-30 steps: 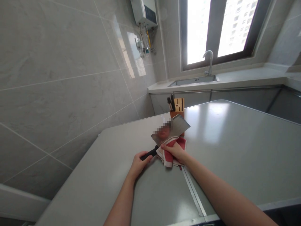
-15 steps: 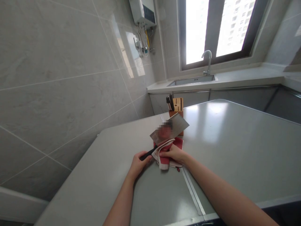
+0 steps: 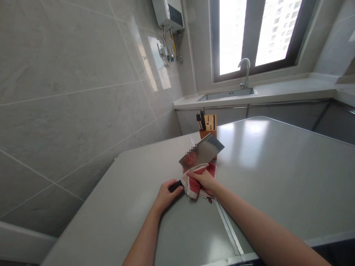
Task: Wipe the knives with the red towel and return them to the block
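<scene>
My left hand (image 3: 168, 194) is closed around the black handle of a cleaver (image 3: 210, 147). The wide, shiny blade points away to the upper right and mirrors a reddish patch. My right hand (image 3: 204, 181) grips a red and white cloth (image 3: 194, 188), which is folded against the lower edge of the blade and covers where blade and handle meet. The cloth's loose end hangs just above the table or rests on it; I cannot tell which. Right behind the blade stands a wooden knife block (image 3: 210, 123), its lower part partly hidden.
Two black-handled tools (image 3: 201, 120) stand in the knife block. The grey table (image 3: 133, 195) has a metal seam (image 3: 229, 229) running through it. Beyond are a counter with a sink (image 3: 227, 94) and a faucet (image 3: 245, 72), and a water heater (image 3: 169, 14) on the wall.
The cleaver and my left hand have shifted slightly to the right. My right thumb and fingers have moved up the cloth toward the blade, and the cloth covers more of the handle.
</scene>
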A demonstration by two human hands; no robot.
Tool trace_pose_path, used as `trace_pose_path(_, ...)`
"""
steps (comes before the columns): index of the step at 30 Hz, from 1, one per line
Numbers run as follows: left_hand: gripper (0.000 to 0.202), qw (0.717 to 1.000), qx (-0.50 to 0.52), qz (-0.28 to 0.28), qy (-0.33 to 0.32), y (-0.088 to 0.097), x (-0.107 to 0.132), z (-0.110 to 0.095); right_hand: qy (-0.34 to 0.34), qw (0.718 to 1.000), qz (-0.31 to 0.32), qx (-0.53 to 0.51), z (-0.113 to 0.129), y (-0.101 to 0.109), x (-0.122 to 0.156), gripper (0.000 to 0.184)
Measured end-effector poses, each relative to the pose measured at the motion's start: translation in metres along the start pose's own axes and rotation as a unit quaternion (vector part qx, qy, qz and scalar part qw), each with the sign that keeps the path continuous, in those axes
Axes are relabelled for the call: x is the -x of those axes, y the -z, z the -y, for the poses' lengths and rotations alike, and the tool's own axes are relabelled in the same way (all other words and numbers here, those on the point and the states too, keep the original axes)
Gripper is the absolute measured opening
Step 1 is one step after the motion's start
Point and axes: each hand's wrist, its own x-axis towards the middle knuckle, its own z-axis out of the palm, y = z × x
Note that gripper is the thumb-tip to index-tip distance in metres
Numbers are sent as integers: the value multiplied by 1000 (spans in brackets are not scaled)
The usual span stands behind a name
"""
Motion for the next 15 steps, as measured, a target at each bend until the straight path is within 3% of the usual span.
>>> trace_pose_path(15, 31, 1000, 6, 2, 22, 0, 0, 2, -14, 998, -37, 49, 0, 3, -3, 41)
